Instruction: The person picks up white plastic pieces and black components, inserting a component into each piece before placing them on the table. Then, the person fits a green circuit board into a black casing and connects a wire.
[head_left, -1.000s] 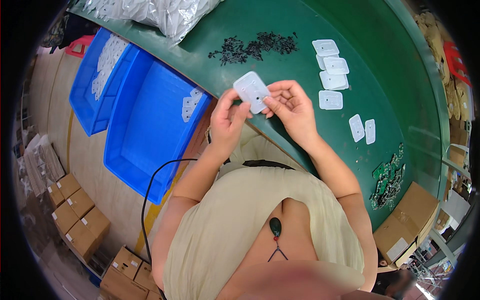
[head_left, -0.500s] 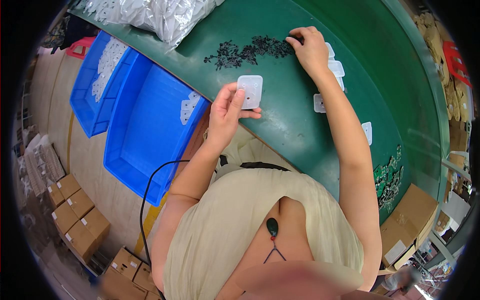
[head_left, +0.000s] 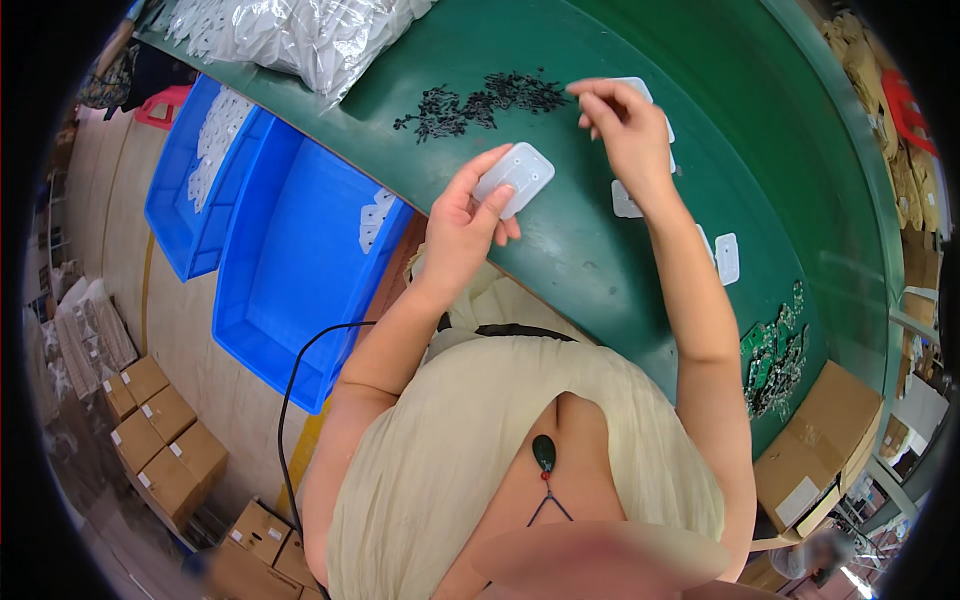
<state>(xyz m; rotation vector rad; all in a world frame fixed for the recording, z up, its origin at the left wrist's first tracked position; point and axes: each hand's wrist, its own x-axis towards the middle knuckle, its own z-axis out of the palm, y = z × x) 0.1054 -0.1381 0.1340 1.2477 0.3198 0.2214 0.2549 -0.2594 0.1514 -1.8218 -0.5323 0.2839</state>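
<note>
My left hand grips a translucent white plastic cover with rounded corners and small holes, thumb on its face, tilted above the green table. Up and to the right is my right hand, off the table, its fingers curled and thumb and forefinger close together. Whatever they may hold is too small to make out. Just left of that hand lies a loose spread of small black parts. Several similar white covers lie beside and beyond my right forearm, one of them a cover near the elbow.
A clear bag of white parts sits at the table's far left. Two blue bins with white pieces stand left of the table edge. Green circuit boards and a cardboard box are at right. A black cable hangs by my left arm.
My right hand has drawn back from the black parts, slightly downward and toward the cover. My left hand has turned the cover clockwise and moved it a little right.
</note>
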